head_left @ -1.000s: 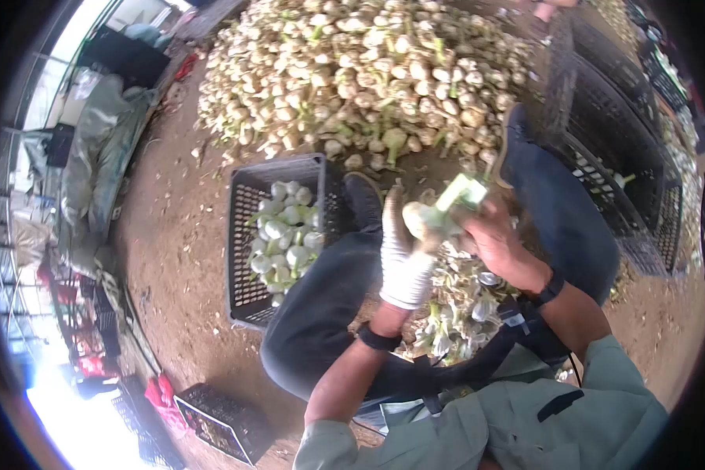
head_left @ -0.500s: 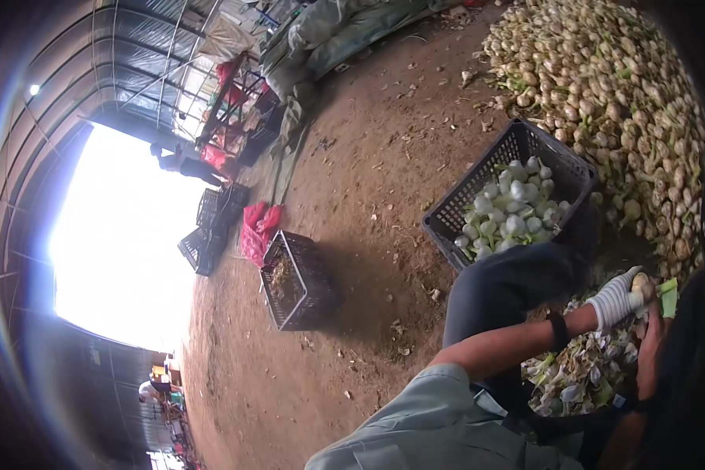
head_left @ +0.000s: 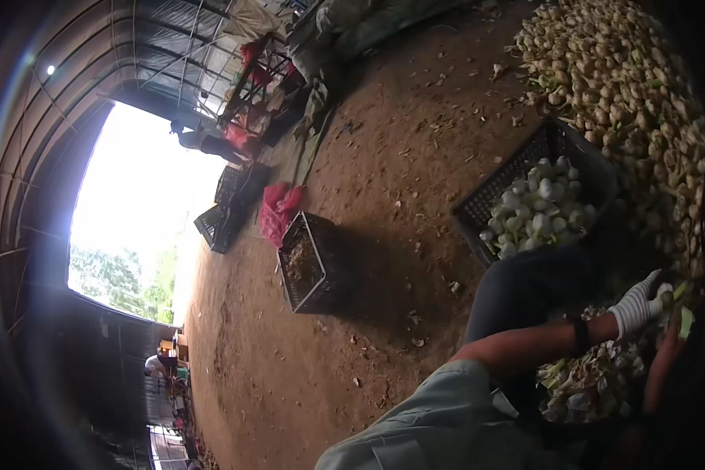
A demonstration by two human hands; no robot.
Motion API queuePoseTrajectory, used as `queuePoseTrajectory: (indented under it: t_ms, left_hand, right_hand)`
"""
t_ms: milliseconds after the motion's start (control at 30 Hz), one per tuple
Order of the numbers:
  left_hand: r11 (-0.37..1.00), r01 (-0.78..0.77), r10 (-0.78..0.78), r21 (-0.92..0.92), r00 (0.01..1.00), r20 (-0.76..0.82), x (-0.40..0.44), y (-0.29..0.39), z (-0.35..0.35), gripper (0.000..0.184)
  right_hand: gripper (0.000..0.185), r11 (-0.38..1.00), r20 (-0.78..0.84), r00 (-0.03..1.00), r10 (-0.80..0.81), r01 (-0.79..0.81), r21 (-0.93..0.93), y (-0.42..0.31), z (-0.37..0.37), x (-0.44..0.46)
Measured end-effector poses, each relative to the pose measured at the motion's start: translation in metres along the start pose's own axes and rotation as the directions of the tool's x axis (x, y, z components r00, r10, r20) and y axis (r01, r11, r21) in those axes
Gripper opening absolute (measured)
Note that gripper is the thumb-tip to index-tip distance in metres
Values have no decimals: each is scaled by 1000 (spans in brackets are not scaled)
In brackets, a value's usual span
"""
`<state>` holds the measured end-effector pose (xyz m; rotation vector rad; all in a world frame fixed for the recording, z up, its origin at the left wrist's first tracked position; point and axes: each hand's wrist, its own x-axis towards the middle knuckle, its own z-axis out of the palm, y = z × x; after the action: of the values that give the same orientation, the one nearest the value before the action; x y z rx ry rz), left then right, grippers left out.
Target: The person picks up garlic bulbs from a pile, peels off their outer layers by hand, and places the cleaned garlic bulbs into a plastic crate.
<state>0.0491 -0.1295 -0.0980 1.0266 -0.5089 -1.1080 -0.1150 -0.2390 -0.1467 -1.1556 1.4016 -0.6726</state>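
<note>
My left hand (head_left: 633,308), in a white striped glove, has its fingers closed around a pale garlic bulb (head_left: 665,292) with a green stem. Close below it is my bare right hand (head_left: 669,343), fingers curled and mostly in shadow; what it grips cannot be made out. A pale green strip (head_left: 687,323) shows beside its fingertips. Beneath both hands lies a heap of peelings and cut leaves (head_left: 591,380). Beyond my knee (head_left: 517,294), a black plastic crate (head_left: 478,205) holds several cleaned white bulbs (head_left: 539,205).
A large pile of uncleaned bulbs (head_left: 623,94) spreads at upper right. On the dirt floor stand another crate (head_left: 309,296) with brown scraps in it, a red mesh bag (head_left: 278,213) and stacked crates (head_left: 231,196). People (head_left: 204,141) are near the bright doorway.
The view has shifted, so the scene sits further right. My hands have moved slightly apart around the bulb, and the pale green strip is lower beside the right hand.
</note>
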Motion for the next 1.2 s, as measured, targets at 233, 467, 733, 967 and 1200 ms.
queuePoseTrajectory:
  t_ms: [233, 467, 733, 967, 1200]
  left_hand:
    - [999, 35, -35, -11, 999, -2, -16, 35, 12, 69]
    - [968, -98, 146, 230, 969, -200, 26, -70, -46, 25]
    - [943, -9, 7, -334, 1000, -6, -13, 79, -18, 57]
    - [974, 63, -50, -220, 997, 67, -16, 62, -9, 65]
    - [950, -95, 58, 297, 990, 129, -22, 34, -1, 56]
  right_hand:
    - [47, 833, 288, 900, -328, 420, -360, 110, -24, 79]
    - [46, 725, 455, 727, -514, 652, -223, 0, -1, -39]
    - [50, 574, 538, 757, -370, 642, -508, -27, 10, -39]
    - [53, 701, 653, 676, -341, 646, -302, -72, 14, -74]
    - [32, 617, 407, 624, -667, 769, -167, -88, 18, -94]
